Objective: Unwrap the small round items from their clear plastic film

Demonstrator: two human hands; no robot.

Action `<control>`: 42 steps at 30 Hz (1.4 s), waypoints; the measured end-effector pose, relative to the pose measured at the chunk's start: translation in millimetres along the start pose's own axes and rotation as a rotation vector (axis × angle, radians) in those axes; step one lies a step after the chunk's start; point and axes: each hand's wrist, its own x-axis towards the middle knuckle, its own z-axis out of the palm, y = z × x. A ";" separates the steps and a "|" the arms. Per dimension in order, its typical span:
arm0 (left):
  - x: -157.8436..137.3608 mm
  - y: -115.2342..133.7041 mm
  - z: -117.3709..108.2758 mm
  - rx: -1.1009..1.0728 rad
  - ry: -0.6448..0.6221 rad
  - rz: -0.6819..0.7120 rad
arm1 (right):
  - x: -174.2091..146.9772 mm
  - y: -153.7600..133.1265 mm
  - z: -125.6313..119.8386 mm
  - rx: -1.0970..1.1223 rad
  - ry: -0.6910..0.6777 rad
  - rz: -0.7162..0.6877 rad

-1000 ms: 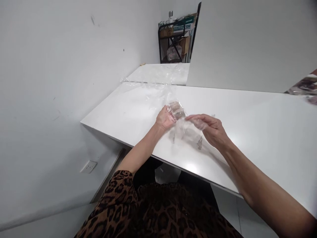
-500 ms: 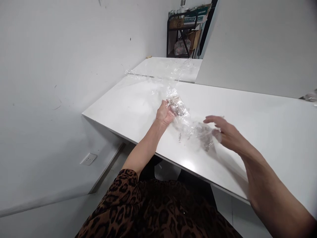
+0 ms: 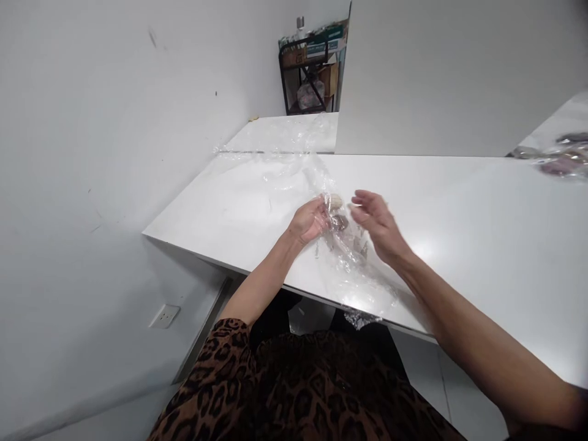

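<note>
Clear plastic film (image 3: 316,174) trails over the white table from its back seam down past the front edge. My left hand (image 3: 311,220) is closed on a gathered part of this film. Beside its fingertips are a small cream, ridged-looking piece (image 3: 335,201) and a brown rounded piece (image 3: 340,223); their kind I cannot make out. A short way to their right is my right hand (image 3: 374,222), its fingers stretched and apart, holding nothing. Small brownish marks (image 3: 361,248) show on or under the film below that hand.
The white table (image 3: 220,202) meets the wall (image 3: 92,122) at left. A large grey-white panel (image 3: 436,79) rises behind it. At far right lie plastic-wrapped items (image 3: 567,160). A black shelf rack (image 3: 285,92) with boxes stands behind; a wall socket (image 3: 165,316) is low at left.
My right hand has moved left and away from the crumpled film toward my left hand. Film now hangs over the front edge. The cream and brown pieces show more plainly. The view has turned right.
</note>
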 end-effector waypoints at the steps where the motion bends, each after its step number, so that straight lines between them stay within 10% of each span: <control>1: -2.0 -2.9 3.9 0.030 -0.034 -0.013 | -2.0 4.0 3.6 -0.026 -0.055 0.036; 16: -35.9 56.9 42.8 0.529 0.034 0.192 | 19.5 1.8 -5.9 0.578 0.042 0.535; 42: -92.4 139.3 159.5 0.802 -0.053 0.615 | 15.1 -3.1 2.3 0.748 0.022 0.596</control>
